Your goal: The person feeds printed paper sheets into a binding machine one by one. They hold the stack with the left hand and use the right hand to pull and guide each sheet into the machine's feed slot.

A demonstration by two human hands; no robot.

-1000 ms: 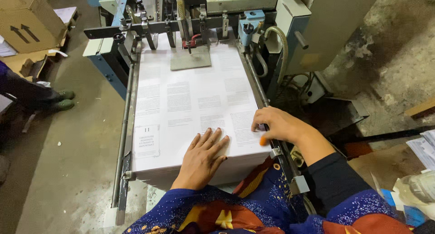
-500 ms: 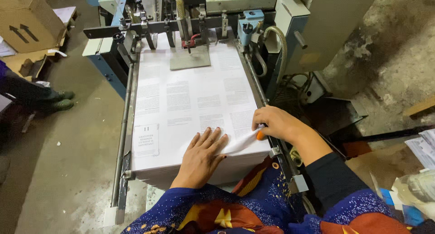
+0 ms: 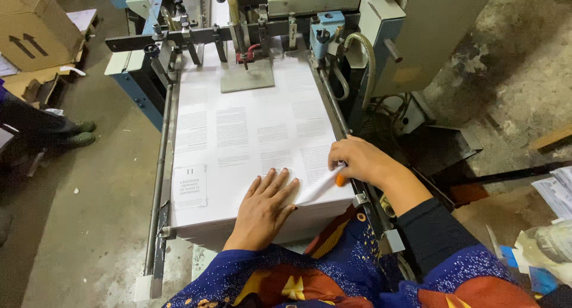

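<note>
1. The paper stack (image 3: pixel 250 147) is lying on the machine's feed table, its far end running under the feeder bar (image 3: pixel 238 33).
2. The concrete floor (image 3: pixel 77 212) is lying open to the left; a cardboard box (image 3: pixel 36 28) is being cut off by the frame edge.
3. The left hand (image 3: pixel 265 203) is pressing flat, fingers spread, gripping nothing.
4. The right hand (image 3: pixel 357 162) is pinching up the stack's near right corner; the small orange object (image 3: pixel 339 180) under it is too hidden to identify.

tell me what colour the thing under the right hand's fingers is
Orange: a small piece under the right hand at the paper stack's edge, in the head view.
</note>
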